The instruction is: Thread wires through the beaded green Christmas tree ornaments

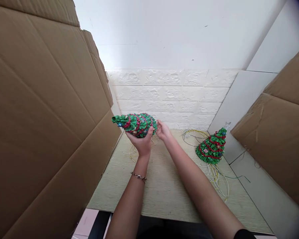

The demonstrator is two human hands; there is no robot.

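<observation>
I see the green tree (136, 123) lying sideways, gripped in the fingers of the left hand (142, 143), its tip pointing left of them and its base to their right, nearest the right hand (163, 130), whose curled fingers hold I can't tell what.

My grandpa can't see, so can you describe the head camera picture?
A person's left hand holds a green Christmas tree sideways above a table, with the right hand at its base. Another tree, topped with a star, stands to the right among loose wires, and cardboard rises on both sides.
</observation>
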